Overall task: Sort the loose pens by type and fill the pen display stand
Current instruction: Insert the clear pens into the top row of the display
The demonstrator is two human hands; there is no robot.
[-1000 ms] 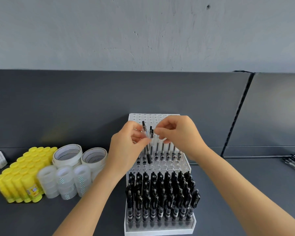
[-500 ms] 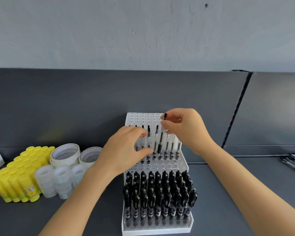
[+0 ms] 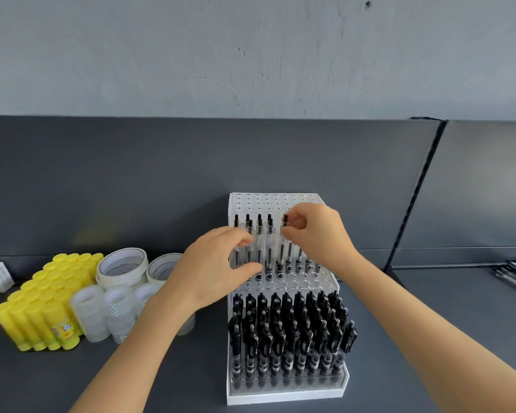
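A pale grey plaster wall (image 3: 251, 55), scuffed and pitted, rises behind a dark grey back panel (image 3: 131, 174). The desk (image 3: 191, 377) is matte grey, softly lit.

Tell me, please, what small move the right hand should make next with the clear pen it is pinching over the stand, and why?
Probably lower it straight down and let go. The right hand pinches the top of a clear pen standing upright in the middle tier of the display stand, beside pens already seated, while the left hand rests against that row. Whether its tip has bottomed out cannot be told.
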